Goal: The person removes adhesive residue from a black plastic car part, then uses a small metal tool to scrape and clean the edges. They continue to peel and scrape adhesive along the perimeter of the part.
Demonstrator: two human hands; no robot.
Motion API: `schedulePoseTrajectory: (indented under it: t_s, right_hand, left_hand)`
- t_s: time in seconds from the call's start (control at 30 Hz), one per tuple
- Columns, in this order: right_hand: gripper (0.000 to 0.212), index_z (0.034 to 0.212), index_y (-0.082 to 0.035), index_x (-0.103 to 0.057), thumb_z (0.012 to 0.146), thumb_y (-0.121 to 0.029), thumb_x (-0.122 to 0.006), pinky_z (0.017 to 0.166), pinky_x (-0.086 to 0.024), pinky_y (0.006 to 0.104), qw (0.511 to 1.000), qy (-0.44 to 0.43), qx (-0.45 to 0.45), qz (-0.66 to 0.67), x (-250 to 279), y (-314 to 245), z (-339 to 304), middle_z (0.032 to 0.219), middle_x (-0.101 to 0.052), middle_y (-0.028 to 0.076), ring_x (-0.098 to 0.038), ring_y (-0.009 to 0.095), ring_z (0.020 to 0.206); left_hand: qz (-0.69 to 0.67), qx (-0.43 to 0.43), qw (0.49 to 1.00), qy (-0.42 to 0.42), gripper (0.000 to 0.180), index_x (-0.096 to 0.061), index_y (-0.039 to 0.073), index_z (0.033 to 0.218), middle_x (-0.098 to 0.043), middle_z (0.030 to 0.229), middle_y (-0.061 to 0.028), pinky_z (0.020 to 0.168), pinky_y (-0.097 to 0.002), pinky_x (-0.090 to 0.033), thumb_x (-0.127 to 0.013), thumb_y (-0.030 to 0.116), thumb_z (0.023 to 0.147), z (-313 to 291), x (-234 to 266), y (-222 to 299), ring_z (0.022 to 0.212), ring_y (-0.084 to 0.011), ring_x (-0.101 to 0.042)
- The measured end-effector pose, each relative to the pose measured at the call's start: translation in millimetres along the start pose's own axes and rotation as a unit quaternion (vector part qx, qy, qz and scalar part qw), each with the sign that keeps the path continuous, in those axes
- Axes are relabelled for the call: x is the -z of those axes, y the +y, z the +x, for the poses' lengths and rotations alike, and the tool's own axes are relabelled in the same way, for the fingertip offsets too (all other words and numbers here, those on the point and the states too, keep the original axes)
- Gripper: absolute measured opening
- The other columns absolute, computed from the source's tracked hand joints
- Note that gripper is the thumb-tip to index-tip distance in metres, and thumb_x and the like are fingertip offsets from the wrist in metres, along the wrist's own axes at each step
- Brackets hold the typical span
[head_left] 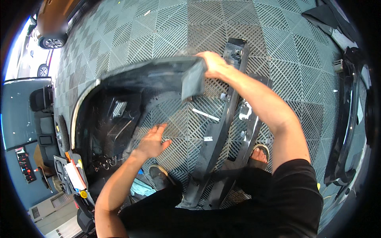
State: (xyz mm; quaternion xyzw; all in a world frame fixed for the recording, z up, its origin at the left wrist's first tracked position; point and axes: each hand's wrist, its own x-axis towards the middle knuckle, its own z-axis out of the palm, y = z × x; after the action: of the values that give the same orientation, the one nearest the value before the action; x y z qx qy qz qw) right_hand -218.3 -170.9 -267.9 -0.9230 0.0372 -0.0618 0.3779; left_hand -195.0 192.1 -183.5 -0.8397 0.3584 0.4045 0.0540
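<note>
A large curved black car bumper [137, 73] arches across the left and middle, its hollow inner side facing me. My right hand [212, 65] is closed around its far right end, where a grey flap-like part [193, 81] hangs down. The edge there is slightly smeared by motion. My left hand [152, 142] is open with fingers spread, in front of the bumper's hollow, and holds nothing. Below my right arm, two long glossy dark trim panels [214, 137] [252, 129] lie side by side on the floor.
A white strip [205, 114] lies on the grey tiled floor [170, 23]. A teal cloth [141, 188] is by my left foot. Another dark car part [345, 123] stands at right. At left are a seat [43, 123], a tool panel [25, 164] and an orange car [53, 22].
</note>
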Motion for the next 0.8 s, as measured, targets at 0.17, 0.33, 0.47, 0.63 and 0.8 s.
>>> schedulePoseTrajectory:
  t_s: [0.17, 0.33, 0.47, 0.63, 0.8]
  right_hand:
    - [0.022, 0.112, -0.012, -0.067, 0.097, -0.022, -0.056, 0.084, -0.056, 0.0478, 0.994, -0.031, -0.029, -0.096, 72.8, -49.1, -67.5, 0.098, -0.071, 0.013, -0.069, 0.037, 0.096]
    - [0.022, 0.109, -0.009, -0.069, 0.093, -0.022, -0.063, 0.082, -0.057, 0.0463, 0.971, -0.068, 0.044, -0.226, 91.5, -74.4, -137.1, 0.094, -0.071, 0.014, -0.070, 0.034, 0.091]
    - [0.021, 0.106, -0.007, -0.072, 0.094, -0.022, -0.065, 0.076, -0.059, 0.0429, 0.984, -0.100, 0.036, -0.144, 54.7, -114.0, -174.5, 0.095, -0.072, 0.013, -0.071, 0.033, 0.086]
    - [0.018, 0.105, -0.008, -0.071, 0.090, -0.018, -0.069, 0.070, -0.057, 0.0422, 0.993, -0.082, 0.048, -0.072, -33.1, -148.3, -189.6, 0.083, -0.067, 0.008, -0.069, 0.030, 0.077]
    - [0.021, 0.104, -0.013, -0.069, 0.084, -0.016, -0.074, 0.064, -0.053, 0.0408, 0.990, 0.003, 0.134, -0.049, -133.1, -161.9, -174.8, 0.076, -0.059, 0.004, -0.065, 0.027, 0.069]
  left_hand:
    - [-0.012, -0.077, 0.997, -0.004, 0.076, -0.034, 0.003, 0.155, -0.039, 0.156, -0.0282, 0.119, -0.0479, -0.035, -0.064, 0.040, 0.096, -32.7, -10.0, -28.4, 0.143, -0.0465, -0.039]
    - [-0.051, -0.128, 0.989, -0.044, 0.076, -0.035, 0.003, 0.154, -0.040, 0.156, -0.0265, 0.119, -0.0459, -0.036, -0.064, 0.041, 0.096, -37.8, -17.0, -58.1, 0.144, -0.0416, -0.041]
    - [-0.134, -0.135, 0.980, -0.055, 0.078, -0.036, 0.000, 0.153, -0.041, 0.154, -0.0276, 0.118, -0.0446, -0.037, -0.067, 0.041, 0.094, -21.9, -17.0, -65.4, 0.144, -0.0399, -0.042]
    - [-0.203, -0.256, 0.945, 0.019, 0.093, -0.032, 0.002, 0.156, -0.037, 0.159, -0.0232, 0.116, -0.0430, -0.041, -0.083, 0.031, 0.084, 2.9, -46.9, -43.1, 0.142, -0.0359, -0.046]
    - [-0.385, -0.239, 0.885, 0.108, 0.103, -0.030, 0.000, 0.154, -0.046, 0.150, -0.0243, 0.116, -0.0436, -0.040, -0.089, 0.022, 0.072, 30.0, -92.2, -43.0, 0.140, -0.0374, -0.047]
